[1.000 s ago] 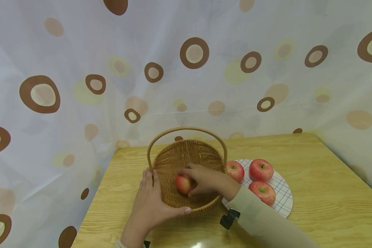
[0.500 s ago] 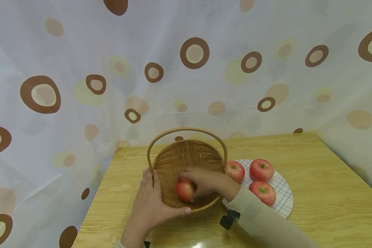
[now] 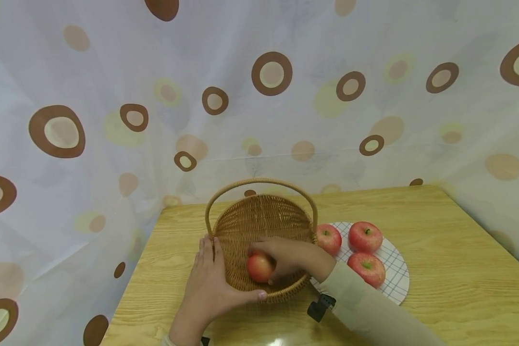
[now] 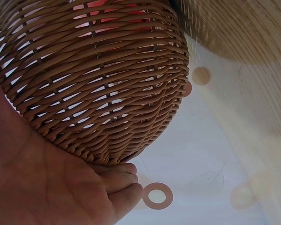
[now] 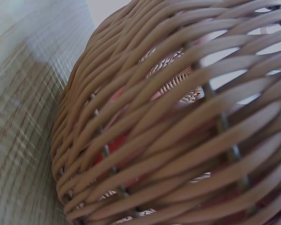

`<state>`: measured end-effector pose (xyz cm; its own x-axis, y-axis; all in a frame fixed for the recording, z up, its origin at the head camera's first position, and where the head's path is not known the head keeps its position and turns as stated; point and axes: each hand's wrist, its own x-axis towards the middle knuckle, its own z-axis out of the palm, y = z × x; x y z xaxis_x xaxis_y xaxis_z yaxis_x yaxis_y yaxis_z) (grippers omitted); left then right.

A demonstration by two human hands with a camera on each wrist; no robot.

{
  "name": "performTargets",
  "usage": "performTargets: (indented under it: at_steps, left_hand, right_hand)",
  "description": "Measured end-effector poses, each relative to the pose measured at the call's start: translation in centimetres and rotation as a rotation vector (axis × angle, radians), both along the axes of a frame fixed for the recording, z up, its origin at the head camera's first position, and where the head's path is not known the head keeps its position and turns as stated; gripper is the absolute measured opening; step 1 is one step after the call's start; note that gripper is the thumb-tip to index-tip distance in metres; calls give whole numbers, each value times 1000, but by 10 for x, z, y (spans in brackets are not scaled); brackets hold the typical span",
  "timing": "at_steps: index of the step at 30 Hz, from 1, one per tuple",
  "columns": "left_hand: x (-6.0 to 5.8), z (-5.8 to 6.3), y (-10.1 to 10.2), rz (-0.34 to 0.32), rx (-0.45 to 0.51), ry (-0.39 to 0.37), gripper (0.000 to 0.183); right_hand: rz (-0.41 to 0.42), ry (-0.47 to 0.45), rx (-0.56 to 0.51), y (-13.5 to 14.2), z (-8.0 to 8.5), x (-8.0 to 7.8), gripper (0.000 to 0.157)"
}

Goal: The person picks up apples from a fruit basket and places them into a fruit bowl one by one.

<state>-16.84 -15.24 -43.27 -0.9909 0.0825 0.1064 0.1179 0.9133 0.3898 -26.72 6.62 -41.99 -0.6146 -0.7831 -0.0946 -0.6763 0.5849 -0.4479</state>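
A woven wicker basket (image 3: 259,216) with an arched handle stands on the wooden table (image 3: 437,288). My right hand (image 3: 285,257) reaches inside it and grips a red apple (image 3: 259,268) low on the basket floor. My left hand (image 3: 209,283) lies flat against the basket's outer left and front wall, thumb along the near rim. The left wrist view shows that palm (image 4: 42,187) pressed to the basket weave (image 4: 98,84), with red showing through. Through the basket weave (image 5: 178,122) in the right wrist view the apple (image 5: 114,140) shows as red patches.
A white checked plate (image 3: 393,274) lies right of the basket, touching its side, with three red apples (image 3: 365,237) on it. A spotted curtain (image 3: 259,96) hangs behind and to the left of the table. Bare wood lies to the far right.
My right hand has lowered the apple a little toward the near side of the basket floor. The left hand and the basket have stayed put.
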Motion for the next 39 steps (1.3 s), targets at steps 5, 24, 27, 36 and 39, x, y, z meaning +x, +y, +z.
performTargets:
  at_steps: [5,24,27,36,39]
  left_hand:
    - [0,1,0,-7,-1,1,165]
    - [0,2,-1,-11,-3,-12,165]
    - [-1,2,-1,-3,-6,-26,168]
    - [-2,2,-1,1,4,-34,169]
    - [-3,1,0,3,3,-33,168]
  right_hand:
    - [-5,-9,-6,0,2,3,69]
    - [-21,192,-280,17,9,9,69]
    - [-32,195,-353,24,11,10,69]
    - [-59,258,-508,51,25,19,74]
    - [-56,261,-537,59,29,22,74]
